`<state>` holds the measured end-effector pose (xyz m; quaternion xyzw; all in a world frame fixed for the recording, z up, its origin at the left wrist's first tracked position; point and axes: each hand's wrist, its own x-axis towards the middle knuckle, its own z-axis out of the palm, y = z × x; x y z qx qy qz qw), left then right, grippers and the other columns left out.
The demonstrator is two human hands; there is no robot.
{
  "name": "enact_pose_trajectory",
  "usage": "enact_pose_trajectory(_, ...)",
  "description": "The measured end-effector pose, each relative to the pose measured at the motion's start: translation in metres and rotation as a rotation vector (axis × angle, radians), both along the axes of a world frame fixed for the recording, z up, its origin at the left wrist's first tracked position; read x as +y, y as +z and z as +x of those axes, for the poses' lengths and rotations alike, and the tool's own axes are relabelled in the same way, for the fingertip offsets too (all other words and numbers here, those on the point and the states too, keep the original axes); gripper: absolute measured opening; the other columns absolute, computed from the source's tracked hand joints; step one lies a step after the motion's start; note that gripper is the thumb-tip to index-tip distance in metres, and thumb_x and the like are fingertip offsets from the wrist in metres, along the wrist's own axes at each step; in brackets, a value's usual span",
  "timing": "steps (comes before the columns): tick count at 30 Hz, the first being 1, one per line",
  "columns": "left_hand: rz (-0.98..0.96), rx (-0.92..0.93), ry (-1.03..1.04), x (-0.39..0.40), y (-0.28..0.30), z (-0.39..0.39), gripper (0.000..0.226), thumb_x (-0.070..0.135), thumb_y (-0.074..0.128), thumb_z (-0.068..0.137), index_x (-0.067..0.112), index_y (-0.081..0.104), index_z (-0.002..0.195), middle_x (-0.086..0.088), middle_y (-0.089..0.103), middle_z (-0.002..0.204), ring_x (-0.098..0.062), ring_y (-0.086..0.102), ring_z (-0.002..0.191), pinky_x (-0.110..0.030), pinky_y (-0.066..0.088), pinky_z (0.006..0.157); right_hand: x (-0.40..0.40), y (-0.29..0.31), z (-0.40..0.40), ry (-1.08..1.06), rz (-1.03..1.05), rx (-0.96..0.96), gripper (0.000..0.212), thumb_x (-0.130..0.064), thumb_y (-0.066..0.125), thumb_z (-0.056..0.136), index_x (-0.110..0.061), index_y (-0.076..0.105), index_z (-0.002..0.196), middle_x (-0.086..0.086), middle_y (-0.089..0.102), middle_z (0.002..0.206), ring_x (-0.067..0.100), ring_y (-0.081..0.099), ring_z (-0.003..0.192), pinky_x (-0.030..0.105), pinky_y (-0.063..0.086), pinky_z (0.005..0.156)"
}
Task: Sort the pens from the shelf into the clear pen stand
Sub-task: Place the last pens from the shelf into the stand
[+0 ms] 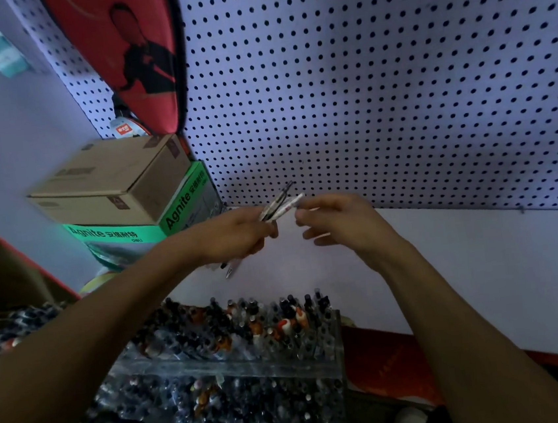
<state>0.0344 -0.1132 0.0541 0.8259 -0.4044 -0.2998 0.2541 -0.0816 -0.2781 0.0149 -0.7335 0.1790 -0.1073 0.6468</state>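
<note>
our left hand grips a bunch of pens above the stand; our right hand pinches one pen's tip, likely drawing it out for slotting.

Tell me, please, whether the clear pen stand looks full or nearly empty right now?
Largely full: the clear pen stand shows pen tops crowded across both tiers; whether free slots remain, cannot tell.
</note>
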Motion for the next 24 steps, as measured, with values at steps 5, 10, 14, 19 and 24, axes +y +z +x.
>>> enact_pose_trajectory(5,-0.076,0.105,0.036,0.03,0.026,-0.023,0.022,0.02,0.039,0.104,0.009,0.057,0.099,-0.001,0.048,0.06,-0.014,0.041,0.053,-0.028,0.038,0.055,0.023,0.017,-0.007,0.058,0.041,-0.151,0.021,-0.022,0.069,0.09,-0.015,0.073,0.109,-0.001,0.075,0.098,0.013,0.071,0.084,0.022,0.057,0.074)
enact_pose_trajectory(10,-0.211,0.114,0.122,0.063,0.032,-0.043,0.032,0.036,0.037,0.104,0.015,0.061,0.097,-0.001,0.046,0.059,-0.014,0.04,0.052,-0.031,0.036,0.054,0.056,0.034,-0.015,0.121,0.063,-0.246,0.017,-0.017,0.064,0.093,-0.007,0.071,0.105,0.012,0.073,0.097,0.018,0.069,0.081,0.029,0.056,0.075)
enact_pose_trajectory(14,-0.408,0.007,0.191,0.091,0.028,-0.069,0.033,0.051,0.033,0.102,0.041,0.053,0.077,0.0,0.047,0.06,-0.014,0.039,0.052,-0.033,0.035,0.055,0.09,0.051,-0.021,0.118,0.043,-0.317,0.011,-0.012,0.059,0.095,-0.01,0.068,0.09,0.004,0.071,0.077,0.016,0.069,0.073,0.026,0.053,0.066)
enact_pose_trajectory(19,-0.551,-0.066,0.396,0.13,0.021,-0.097,0.037,0.044,0.033,0.104,0.024,0.045,0.076,0.005,0.046,0.057,-0.011,0.043,0.052,-0.026,0.037,0.056,0.134,0.061,-0.025,0.098,-0.002,-0.332,0.014,-0.01,0.055,0.095,-0.005,0.068,0.095,0.013,0.07,0.075,0.026,0.068,0.073,0.034,0.058,0.067)
enact_pose_trajectory(24,-0.589,-0.139,0.581,0.18,0.0,-0.102,0.038,0.025,0.043,0.103,0.004,0.054,0.073,-0.007,0.051,0.068,-0.017,0.053,0.066,-0.027,0.039,0.067,0.172,0.054,-0.029,0.093,0.007,-0.313,0.014,-0.007,0.053,0.097,-0.005,0.066,0.093,0.008,0.067,0.072,0.017,0.064,0.063,0.035,0.059,0.064)
